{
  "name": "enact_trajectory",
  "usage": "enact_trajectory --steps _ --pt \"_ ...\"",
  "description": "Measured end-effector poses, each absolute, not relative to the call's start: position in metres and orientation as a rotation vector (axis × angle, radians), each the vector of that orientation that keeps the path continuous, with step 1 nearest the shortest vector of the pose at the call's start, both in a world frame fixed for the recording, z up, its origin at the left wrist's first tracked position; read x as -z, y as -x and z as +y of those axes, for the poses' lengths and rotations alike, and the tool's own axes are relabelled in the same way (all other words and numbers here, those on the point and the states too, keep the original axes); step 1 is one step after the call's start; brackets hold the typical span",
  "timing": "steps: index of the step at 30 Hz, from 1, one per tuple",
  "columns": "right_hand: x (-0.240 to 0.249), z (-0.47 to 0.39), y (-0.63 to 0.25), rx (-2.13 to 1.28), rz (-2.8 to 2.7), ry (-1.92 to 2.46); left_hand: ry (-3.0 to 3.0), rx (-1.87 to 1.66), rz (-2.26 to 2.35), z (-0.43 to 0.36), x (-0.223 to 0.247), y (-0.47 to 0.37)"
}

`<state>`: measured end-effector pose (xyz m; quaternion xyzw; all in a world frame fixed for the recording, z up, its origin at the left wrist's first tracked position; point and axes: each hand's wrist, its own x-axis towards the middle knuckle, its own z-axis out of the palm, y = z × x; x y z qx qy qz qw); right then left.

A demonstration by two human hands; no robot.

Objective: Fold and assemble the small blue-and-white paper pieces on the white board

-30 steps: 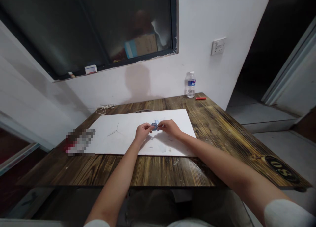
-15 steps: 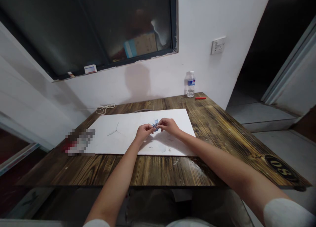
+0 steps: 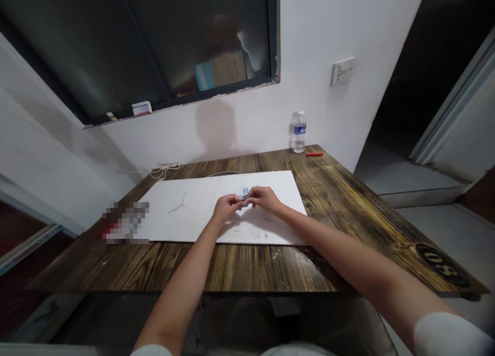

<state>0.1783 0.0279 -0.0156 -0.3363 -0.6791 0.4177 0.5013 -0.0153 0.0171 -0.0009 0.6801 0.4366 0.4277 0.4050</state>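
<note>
Near the centre of the frame, the left hand (image 3: 228,208) and the right hand (image 3: 265,197) meet at a small blue-and-dark object (image 3: 245,197), each pinching it between thumb and fingers. The fingertips hide much of it, and blue looped shapes show just above them — whether these belong to the object cannot be told.

Beneath the hands, a white board (image 3: 201,188) spans the middle of the frame, lying flat on a dark wood-grained table (image 3: 270,273). Thin dark lines, forked like a Y, mark the board left of centre, and a shadow falls below the right hand. A pixelated patch (image 3: 126,223) covers the board's left end.

At the table's far edge, right of centre, a clear bottle (image 3: 299,134) with a blue label stands upright beside a thin red stick (image 3: 314,154). A pale cord (image 3: 165,170) lies bunched at the far left corner — and a dark badge (image 3: 441,264) reading "08" sits at lower right.
</note>
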Motion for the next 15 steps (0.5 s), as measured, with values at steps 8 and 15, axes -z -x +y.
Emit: enact_trajectory --steps 8,15 --pt "0.02 0.034 -0.178 -1.027 -1.608 0.769 -1.696 -1.125 1.18 0.01 -0.009 0.008" --pt "0.015 0.034 -0.187 -0.673 -1.641 0.949 -1.609 -1.296 1.239 0.015 -0.008 0.011"
